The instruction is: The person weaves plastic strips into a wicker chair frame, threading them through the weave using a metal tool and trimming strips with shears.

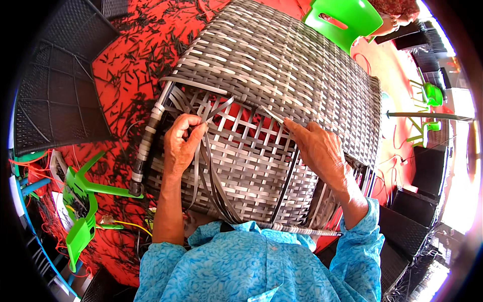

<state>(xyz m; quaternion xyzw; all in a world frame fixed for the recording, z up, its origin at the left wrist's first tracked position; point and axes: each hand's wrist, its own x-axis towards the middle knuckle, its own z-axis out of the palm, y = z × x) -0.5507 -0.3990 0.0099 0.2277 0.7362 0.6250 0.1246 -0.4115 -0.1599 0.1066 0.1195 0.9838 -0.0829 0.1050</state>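
Note:
A grey-brown woven wicker furniture piece (282,60) fills the middle, with a gap in its weave showing red floor behind crossed strips. My left hand (182,141) is closed in a pinch on flat grey weaving strips (211,115) at the gap's left side. Long loose ends (215,189) hang below it toward my lap. Over the right part of the gap, my right hand (318,151) is closed on a thin, pale, pointed piece (272,115). Its tip lies against the weave's edge; I cannot tell whether it is a tool or a strip end.
Short dark offcuts (133,65) litter the red floor (113,108) at left. Dark woven panels (63,100) stand far left, near a green plastic chair (83,201). Another green chair (344,22) is at the back, beside a partly visible person (397,10). Black woven pieces (407,221) line the right.

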